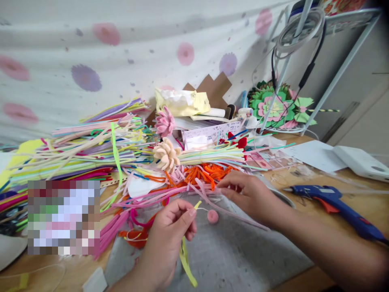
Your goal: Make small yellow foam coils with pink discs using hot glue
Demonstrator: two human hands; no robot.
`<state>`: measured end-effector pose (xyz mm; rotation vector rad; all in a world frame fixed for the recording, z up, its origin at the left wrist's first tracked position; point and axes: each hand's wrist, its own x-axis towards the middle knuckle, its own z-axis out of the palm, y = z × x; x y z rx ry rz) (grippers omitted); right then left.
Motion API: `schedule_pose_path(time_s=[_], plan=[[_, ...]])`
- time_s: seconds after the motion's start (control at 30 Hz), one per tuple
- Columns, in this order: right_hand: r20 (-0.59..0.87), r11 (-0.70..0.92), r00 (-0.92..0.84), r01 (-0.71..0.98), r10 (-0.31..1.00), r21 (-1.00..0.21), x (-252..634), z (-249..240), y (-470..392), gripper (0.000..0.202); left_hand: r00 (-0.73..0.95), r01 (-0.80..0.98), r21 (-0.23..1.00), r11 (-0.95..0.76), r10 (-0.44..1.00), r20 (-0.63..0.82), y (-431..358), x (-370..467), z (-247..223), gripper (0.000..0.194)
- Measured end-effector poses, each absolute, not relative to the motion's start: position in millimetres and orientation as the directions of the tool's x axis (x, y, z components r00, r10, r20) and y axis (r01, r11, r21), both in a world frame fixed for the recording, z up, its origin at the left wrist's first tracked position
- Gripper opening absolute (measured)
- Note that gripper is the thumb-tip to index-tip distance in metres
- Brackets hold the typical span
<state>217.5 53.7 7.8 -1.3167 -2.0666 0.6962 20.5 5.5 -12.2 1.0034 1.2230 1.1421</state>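
My left hand (174, 233) is closed, thumb against fingers, on a narrow yellow strip (187, 263). One end of the strip pokes up above the fingertips, and its tail hangs below the hand. A thin white thread or wire runs from the fingertips to a small, round pink fuzzy piece (213, 217). Over the pile, my right hand (243, 192) has its fingers loosely bent and apart. Its fingertips are at the orange pipe cleaners (206, 173) and pink pipe cleaners (170, 190); whether they touch any is unclear.
A grey mat (221, 259) lies under the hands. Bundled pipe cleaners (75, 158) fill the left and back, with a cream flower (166, 155) and a pink flower (164, 121). A blue glue gun (337, 202) rests right, near a white box (361, 162). A metal rack (331, 85) stands behind.
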Motion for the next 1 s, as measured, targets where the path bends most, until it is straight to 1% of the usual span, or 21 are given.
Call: schedule_pose_path(time_s=[0.07, 0.13, 0.27, 0.37, 0.5, 0.6, 0.77, 0.83, 0.9, 1.0], plan=[[0.127, 0.352, -0.416, 0.525, 0.900, -0.775, 206, 12, 44, 0.016, 0.005, -0.087, 0.982, 0.165, 0.986, -0.165, 4, 22, -12, 0.012], [0.051, 0.302, -0.469, 0.478, 0.882, -0.825, 195, 13, 37, 0.015, 0.018, -0.081, 0.982, 0.172, 0.985, -0.171, 3, 22, -13, 0.010], [-0.079, 0.114, -0.422, 0.414, 0.903, -0.903, 184, 7, 33, 0.009, 0.060, -0.091, 0.978, 0.186, 0.982, -0.182, 2, 23, -14, 0.011], [-0.113, 0.011, -0.388, 0.304, 0.915, -0.953, 188, 4, 34, 0.010, 0.094, -0.109, 0.974, 0.200, 0.977, -0.191, 2, 22, -13, 0.011], [-0.111, -0.041, -0.377, 0.190, 0.920, -0.981, 194, 4, 32, 0.012, 0.108, -0.198, 0.948, 0.247, 0.967, -0.230, 2, 22, -10, 0.014], [-0.108, -0.037, -0.369, 0.196, 0.923, -0.980, 193, 5, 29, 0.014, 0.145, -0.301, 0.909, 0.289, 0.956, -0.256, 2, 23, -9, 0.013], [-0.109, -0.024, -0.332, 0.249, 0.937, -0.968, 185, 4, 25, 0.012, 0.170, -0.404, 0.830, 0.384, 0.923, -0.344, 2, 23, -9, 0.010], [-0.121, -0.037, -0.310, 0.263, 0.943, -0.964, 183, 4, 24, 0.012, 0.163, -0.413, 0.817, 0.402, 0.915, -0.368, 2, 22, -9, 0.016], [-0.121, -0.035, -0.300, 0.276, 0.946, -0.961, 181, 3, 24, 0.012, 0.153, -0.386, 0.827, 0.409, 0.913, -0.379, 2, 22, -8, 0.021], [-0.105, -0.018, -0.304, 0.275, 0.947, -0.961, 180, 2, 23, 0.013, 0.136, -0.354, 0.842, 0.406, 0.914, -0.383, 2, 22, -8, 0.023]])
